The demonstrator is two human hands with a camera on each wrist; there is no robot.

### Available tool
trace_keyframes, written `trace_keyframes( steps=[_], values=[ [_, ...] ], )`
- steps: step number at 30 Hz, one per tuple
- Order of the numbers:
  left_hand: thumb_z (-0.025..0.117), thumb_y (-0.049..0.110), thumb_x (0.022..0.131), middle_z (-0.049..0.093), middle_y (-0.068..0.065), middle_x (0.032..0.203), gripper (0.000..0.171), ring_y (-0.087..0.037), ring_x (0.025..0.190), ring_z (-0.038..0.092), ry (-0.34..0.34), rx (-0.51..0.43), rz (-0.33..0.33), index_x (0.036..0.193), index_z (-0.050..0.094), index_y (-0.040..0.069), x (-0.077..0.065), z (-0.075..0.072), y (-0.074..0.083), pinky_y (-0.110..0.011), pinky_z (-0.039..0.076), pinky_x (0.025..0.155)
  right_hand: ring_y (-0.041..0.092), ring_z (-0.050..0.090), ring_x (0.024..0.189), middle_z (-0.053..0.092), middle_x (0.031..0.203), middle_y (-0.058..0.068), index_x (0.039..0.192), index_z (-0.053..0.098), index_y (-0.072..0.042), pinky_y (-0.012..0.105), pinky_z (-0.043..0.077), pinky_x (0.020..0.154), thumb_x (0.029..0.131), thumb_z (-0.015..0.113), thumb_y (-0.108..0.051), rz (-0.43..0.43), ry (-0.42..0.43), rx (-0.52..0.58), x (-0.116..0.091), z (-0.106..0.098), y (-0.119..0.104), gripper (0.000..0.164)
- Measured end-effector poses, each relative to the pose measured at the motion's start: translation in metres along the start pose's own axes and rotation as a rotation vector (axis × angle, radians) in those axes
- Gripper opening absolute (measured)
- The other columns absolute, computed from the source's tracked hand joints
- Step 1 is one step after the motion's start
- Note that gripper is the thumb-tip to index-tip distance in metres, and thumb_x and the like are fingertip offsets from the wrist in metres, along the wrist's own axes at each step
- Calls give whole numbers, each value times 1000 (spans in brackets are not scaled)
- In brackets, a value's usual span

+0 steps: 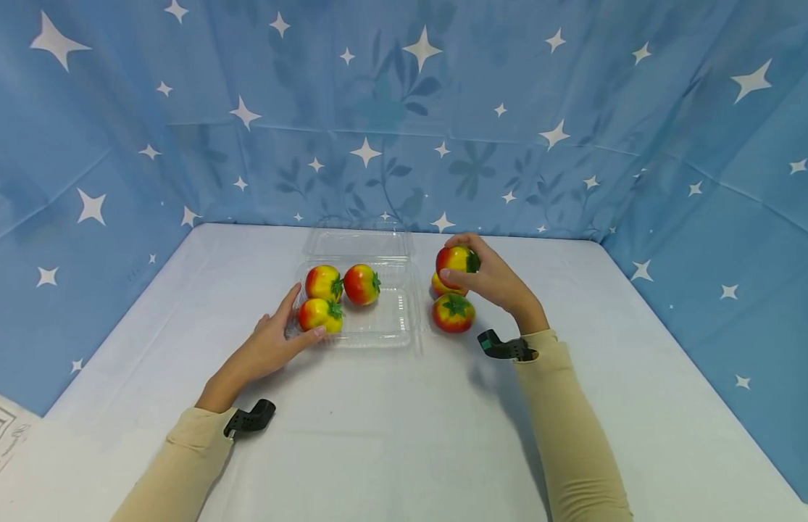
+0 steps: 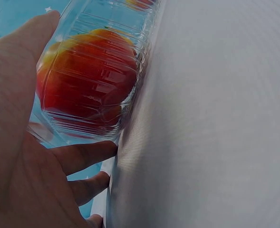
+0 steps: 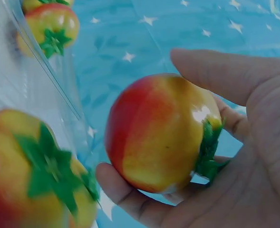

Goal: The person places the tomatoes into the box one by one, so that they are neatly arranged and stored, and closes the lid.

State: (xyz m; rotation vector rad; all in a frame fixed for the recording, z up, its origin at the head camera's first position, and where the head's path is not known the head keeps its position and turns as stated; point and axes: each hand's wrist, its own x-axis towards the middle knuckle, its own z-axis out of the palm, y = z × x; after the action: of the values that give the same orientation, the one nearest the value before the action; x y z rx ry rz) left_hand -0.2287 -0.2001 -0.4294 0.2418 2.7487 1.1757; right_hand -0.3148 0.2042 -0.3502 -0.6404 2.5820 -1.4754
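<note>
My right hand [image 1: 491,279] grips a red-and-yellow tomato [image 3: 159,135] between thumb and fingers, its green leaves toward the palm. It is held above another tomato [image 1: 440,287], mostly hidden behind it, with a further tomato [image 1: 453,313] lying just in front. To the left, a clear plastic box [image 1: 377,338] lies with its lid [image 1: 358,244] folded back. Three tomatoes sit in its left part: one at the back [image 1: 322,281], one in front [image 1: 319,315], one nearer the middle [image 1: 361,284]. My left hand [image 1: 269,344] spreads straight fingers and thumb about the box's front left corner, seemingly touching it.
A white cloth covers the table [image 1: 377,449]. Blue star-patterned curtain [image 1: 390,109] closes off the back and both sides. A printed sheet or cloth [image 1: 2,435] shows at the left edge. Black wrist bands [image 1: 250,418] sit on both forearms.
</note>
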Motion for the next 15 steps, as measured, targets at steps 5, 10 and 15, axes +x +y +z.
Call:
trace_keyframes(
  steps=[5,10,15],
  values=[
    [63,66,100,19,-27,173,107,-71,150,4,4,-1,9,174,0,21,1,0,0,-87,11,112,33,56,111,56,125,15,140,48,-12,44,55,87,104,72,-27,-66,-17,-16,4,13,-6,46],
    [62,67,100,18,-27,174,108,-71,151,3,5,-1,2,174,0,21,2,0,-1,-88,11,111,32,54,117,56,128,15,140,49,-12,47,53,94,103,72,-26,-89,-34,-33,6,24,-12,46],
    [63,67,100,17,-26,174,108,-71,150,4,6,4,1,174,0,21,1,1,-2,-88,12,111,33,57,114,57,133,15,145,49,-13,45,57,92,103,73,-27,-84,-43,-42,7,35,-15,51]
  ],
)
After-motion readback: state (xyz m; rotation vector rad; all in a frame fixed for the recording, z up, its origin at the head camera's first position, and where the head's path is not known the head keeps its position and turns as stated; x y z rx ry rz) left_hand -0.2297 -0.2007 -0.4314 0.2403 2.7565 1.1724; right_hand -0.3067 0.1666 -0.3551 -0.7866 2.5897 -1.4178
